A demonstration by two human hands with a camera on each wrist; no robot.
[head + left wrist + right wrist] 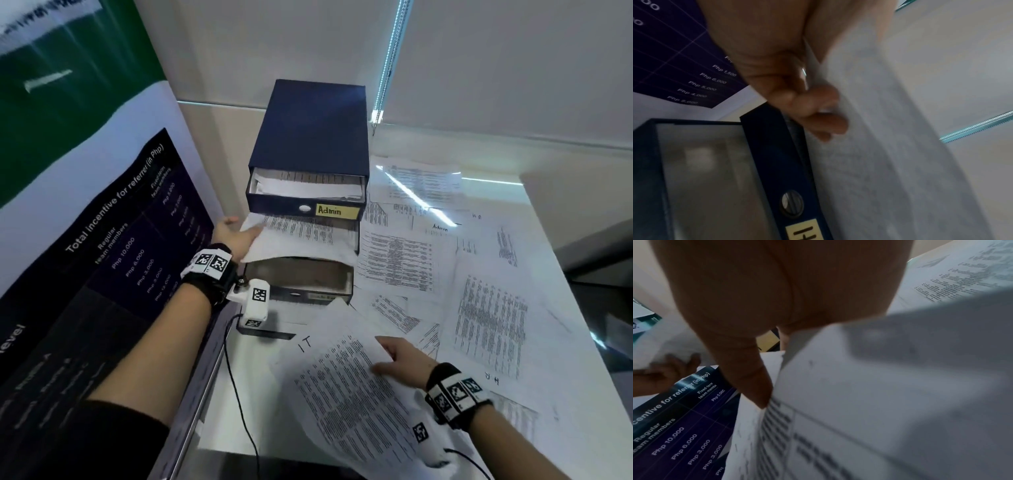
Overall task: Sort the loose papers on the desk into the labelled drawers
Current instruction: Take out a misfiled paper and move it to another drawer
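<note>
A dark blue drawer unit (311, 130) stands at the back of the white desk. Its top drawer, labelled Admin (337, 210), is slightly out with papers in it. Below, a lower drawer (301, 277) is pulled out, its grey bottom bare. My left hand (236, 236) pinches a printed sheet (298, 236) by its left edge, between the Admin drawer and the lower one. In the left wrist view the fingers (818, 110) curl under that sheet (890, 146), beside a drawer front with a yellow label (803, 230). My right hand (400, 356) grips a sheet marked IT (342, 387) near the front; the thumb (748, 369) lies on top.
Several loose printed papers (489, 318) cover the desk to the right of the drawers, some marked Admin or HR. A dark poster (102, 257) stands along the left side. A blind cord (390, 68) hangs behind. A black cable (239, 394) trails from my left wrist.
</note>
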